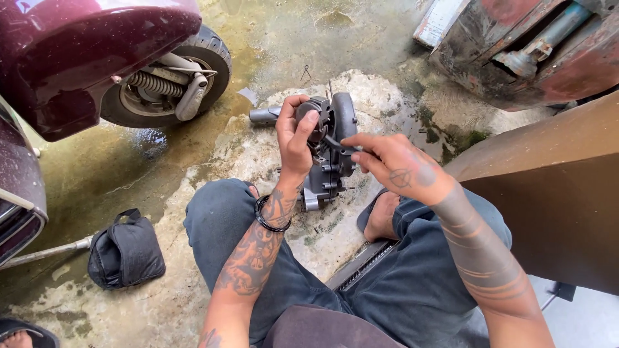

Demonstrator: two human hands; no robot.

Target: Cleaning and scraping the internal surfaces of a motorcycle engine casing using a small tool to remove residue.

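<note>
Head view, near to far. Lower centre: the person's knees in dark trousers. Above them, the left hand (295, 132) closes its fingers around the round top of a grey metal engine part (329, 151) standing on the wet concrete floor (193, 161) at frame centre. The right hand (393, 164) pinches a thin dark tool (336, 143) against it. The part looks heavy, rigid and greasy; its casing edges offer the surest hold. Lower left: black bag (126, 251). Upper left: scooter wheel (171, 80).
</note>
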